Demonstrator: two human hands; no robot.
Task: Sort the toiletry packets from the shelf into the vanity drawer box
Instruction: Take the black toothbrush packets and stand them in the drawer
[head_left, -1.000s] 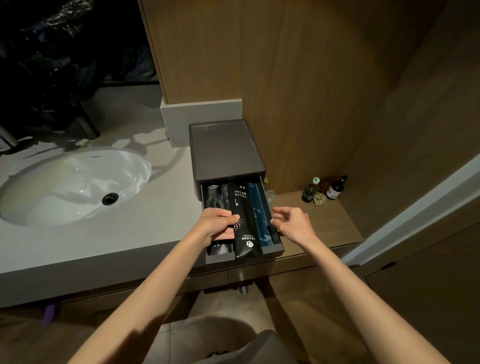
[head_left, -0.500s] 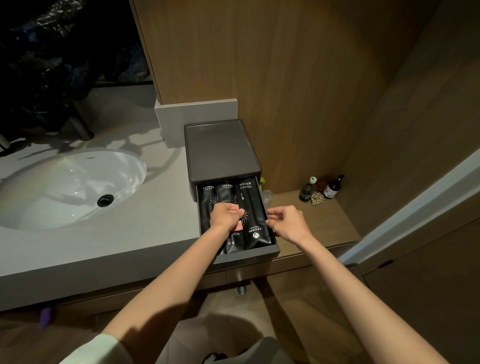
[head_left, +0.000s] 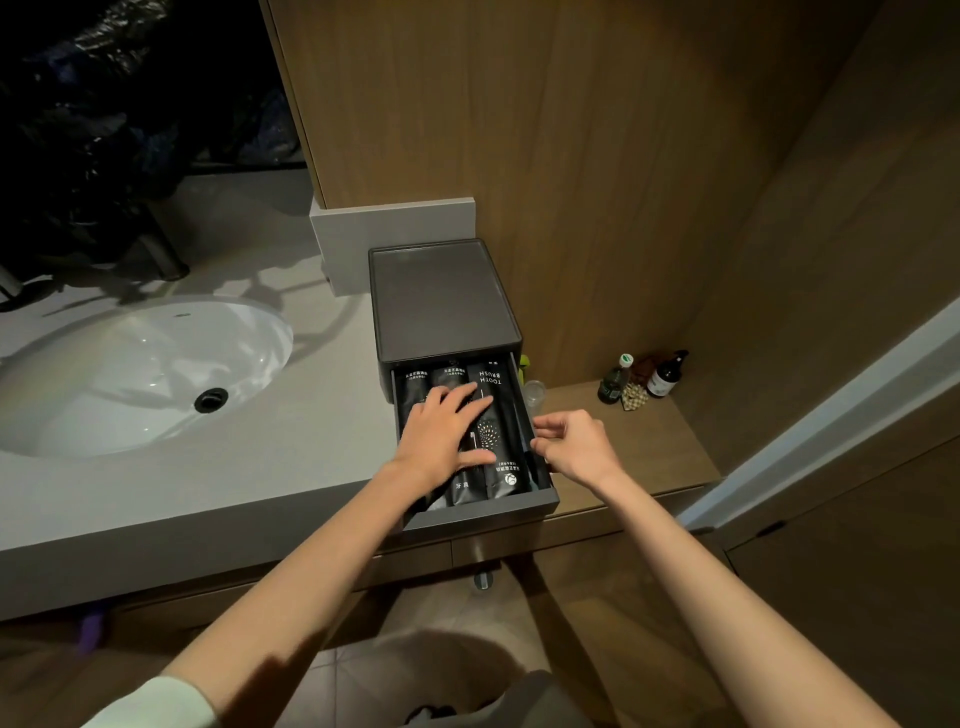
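A dark grey vanity drawer box (head_left: 441, 296) stands on the counter's right end with its drawer (head_left: 483, 512) pulled out toward me. Three black toiletry packets lie side by side in it; the right one (head_left: 498, 410) reads TOOTH BRUSH. My left hand (head_left: 444, 434) lies flat on the left and middle packets (head_left: 465, 486), fingers spread, holding nothing. My right hand (head_left: 574, 441) is at the drawer's right wall, fingers curled against the rim; whether it pinches anything is hidden.
A white oval sink (head_left: 130, 374) is set in the grey counter (head_left: 291, 452) to the left. On the lower wooden shelf (head_left: 654, 441) at the right stand two small bottles (head_left: 667, 374) and a small glass (head_left: 534, 392). Wood panels close in behind and to the right.
The blue packets seen a second ago are no longer visible in the drawer. My left hand has opened from a fist and spread flat over the black packets. The right hand stays at the drawer's right side.
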